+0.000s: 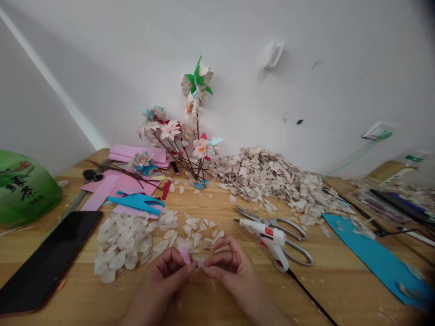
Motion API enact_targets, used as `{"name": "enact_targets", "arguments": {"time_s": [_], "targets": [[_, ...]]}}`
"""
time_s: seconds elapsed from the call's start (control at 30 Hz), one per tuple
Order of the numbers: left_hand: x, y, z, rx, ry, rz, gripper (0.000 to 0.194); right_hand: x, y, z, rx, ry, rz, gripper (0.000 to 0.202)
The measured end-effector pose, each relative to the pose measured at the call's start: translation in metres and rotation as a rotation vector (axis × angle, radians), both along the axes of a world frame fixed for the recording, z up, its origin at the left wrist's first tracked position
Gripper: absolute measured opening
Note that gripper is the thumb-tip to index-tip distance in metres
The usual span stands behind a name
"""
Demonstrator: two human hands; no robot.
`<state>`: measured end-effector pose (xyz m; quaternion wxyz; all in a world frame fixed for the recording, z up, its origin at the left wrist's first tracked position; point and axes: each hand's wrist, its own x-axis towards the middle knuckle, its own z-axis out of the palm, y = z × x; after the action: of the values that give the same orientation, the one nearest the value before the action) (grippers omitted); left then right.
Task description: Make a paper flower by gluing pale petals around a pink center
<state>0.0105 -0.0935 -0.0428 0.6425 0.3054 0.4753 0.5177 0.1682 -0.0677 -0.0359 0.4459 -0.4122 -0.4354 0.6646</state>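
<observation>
Near the table's front edge my two hands meet with their fingertips close together. My left hand (pixel 170 274) pinches a small pink paper strip (pixel 185 255), which sticks up between the fingers. In the pinch of my right hand (pixel 234 267) is a small pale petal piece (pixel 201 263), whose far end reaches the left fingertips. Blur hides how the two pieces join. Just beyond the hands lie loose whitish petals (pixel 170 237). A heap of pale petals (pixel 124 246) sits to the left of my left hand.
A white glue gun (pixel 268 235) and metal scissors (pixel 292 231) lie at right. Behind stand handmade flowers (pixel 202 147) and a large scrap pile (pixel 272 176). Blue sheet (pixel 370 253), phone (pixel 50 262), pink sheets (pixel 136 154) and a green bag (pixel 27 190) lie around.
</observation>
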Motion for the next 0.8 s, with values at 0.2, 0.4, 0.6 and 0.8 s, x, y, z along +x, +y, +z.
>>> {"name": "enact_targets", "arguments": {"time_s": [0.2,0.4,0.6,0.8], "targets": [[-0.0023,-0.0008,0.0022,-0.019,-0.062,-0.079,0.017,0.0019,0.0008,0.0037,-0.007,-0.06,0.035,0.045],[-0.0023,-0.0014,-0.0004,-0.036,-0.088,-0.081,0.018,0.0028,0.0007,0.0034,-0.009,-0.051,0.045,0.043],[-0.0002,0.0016,0.0032,-0.044,-0.077,-0.046,0.026,0.0047,0.0007,0.0061,-0.005,-0.046,0.097,0.04],[-0.0012,0.0043,0.0078,-0.076,-0.082,-0.02,0.027,0.0059,0.0024,0.0096,-0.019,-0.032,0.149,0.039]]}}
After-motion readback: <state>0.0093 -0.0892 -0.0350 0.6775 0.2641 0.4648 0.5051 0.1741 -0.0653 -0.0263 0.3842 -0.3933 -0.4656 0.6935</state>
